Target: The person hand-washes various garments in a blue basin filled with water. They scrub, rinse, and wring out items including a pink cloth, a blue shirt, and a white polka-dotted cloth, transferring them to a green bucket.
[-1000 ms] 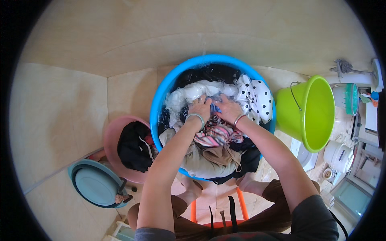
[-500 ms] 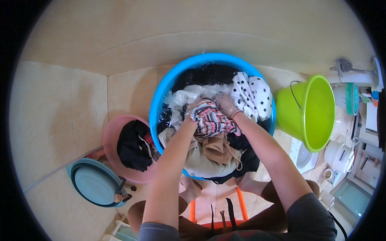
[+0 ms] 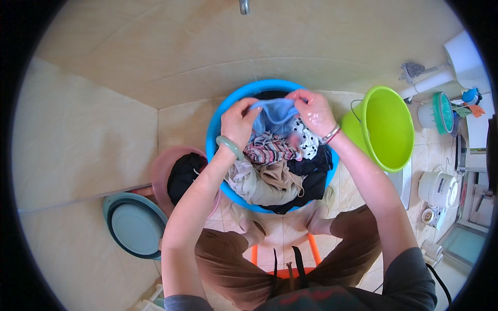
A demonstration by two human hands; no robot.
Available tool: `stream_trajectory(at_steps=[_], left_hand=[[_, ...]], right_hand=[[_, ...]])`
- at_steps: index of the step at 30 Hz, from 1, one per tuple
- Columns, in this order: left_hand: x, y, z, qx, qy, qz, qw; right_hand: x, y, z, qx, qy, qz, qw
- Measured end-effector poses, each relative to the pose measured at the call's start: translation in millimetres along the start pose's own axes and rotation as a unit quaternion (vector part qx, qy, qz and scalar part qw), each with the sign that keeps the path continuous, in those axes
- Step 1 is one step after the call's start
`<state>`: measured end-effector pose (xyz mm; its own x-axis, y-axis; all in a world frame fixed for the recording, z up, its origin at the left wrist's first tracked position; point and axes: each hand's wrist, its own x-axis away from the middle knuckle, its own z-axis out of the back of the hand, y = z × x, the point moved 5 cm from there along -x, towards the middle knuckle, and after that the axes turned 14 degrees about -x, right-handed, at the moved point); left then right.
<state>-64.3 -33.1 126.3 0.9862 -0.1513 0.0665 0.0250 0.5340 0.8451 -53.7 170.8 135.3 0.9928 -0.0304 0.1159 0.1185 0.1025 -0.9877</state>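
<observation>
My left hand [image 3: 238, 122] and my right hand [image 3: 314, 113] pinch the top edge of a light blue garment [image 3: 277, 110], stretched between them above a round blue tub [image 3: 211, 142]. The garment's lower part hangs over the laundry; its exact kind is unclear. Beneath it lie a striped cloth [image 3: 268, 149] and a white cloth with black dots [image 3: 307, 140]. Nearer me in the tub are an off-white garment [image 3: 249, 182], a tan one [image 3: 277, 175] and dark clothes [image 3: 315, 187], one draping over the near rim. The far inside of the tub is partly hidden by my hands.
Left of the tub stand a pink basin [image 3: 161, 173] with black clothing [image 3: 182, 177] and a grey-blue basin [image 3: 136, 228]. A lime green bucket [image 3: 386, 129] is tilted at the right. A tap [image 3: 244, 6] juts from the far wall. Orange stool legs [image 3: 314, 249] show between my feet.
Both hands have left the striped cloth down in the tub and come up, spread apart, with the light blue garment between them. The view has shifted, now showing the tap.
</observation>
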Motion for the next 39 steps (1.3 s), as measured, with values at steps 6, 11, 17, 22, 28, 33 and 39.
stream_trajectory(at_steps=[6, 11, 17, 22, 28, 33, 39], left_hand=[[9.7, 114.7, 40.8, 0.243, 0.013, -0.029, 0.97], [26.4, 177.6, 74.4, 0.272, 0.053, -0.129, 0.952], [29.8, 128.4, 25.8, 0.267, -0.029, -0.044, 0.962], [49.3, -6.7, -84.1, 0.438, -0.223, 0.132, 0.861], [103.8, -69.8, -160.1, 0.542, -0.047, 0.278, 0.791], [90.2, -40.5, -173.2, 0.758, -0.119, 0.294, 0.57], [49.8, -42.0, -165.4, 0.788, -0.194, 0.202, 0.548]], right_hand=[[29.2, -129.5, 2.7, -0.108, -0.032, 0.161, 0.98], [63.6, -205.6, 0.9, -0.184, -0.053, 0.243, 0.951], [51.3, -125.6, -4.1, -0.093, -0.04, 0.239, 0.966], [38.6, 62.0, -5.6, 0.009, 0.02, 0.032, 0.999], [59.4, 85.3, 7.7, 0.066, 0.146, 0.035, 0.986], [87.0, -17.2, 1.8, -0.082, 0.037, 0.142, 0.986], [159.7, -81.8, 1.0, -0.05, -0.137, 0.237, 0.96]])
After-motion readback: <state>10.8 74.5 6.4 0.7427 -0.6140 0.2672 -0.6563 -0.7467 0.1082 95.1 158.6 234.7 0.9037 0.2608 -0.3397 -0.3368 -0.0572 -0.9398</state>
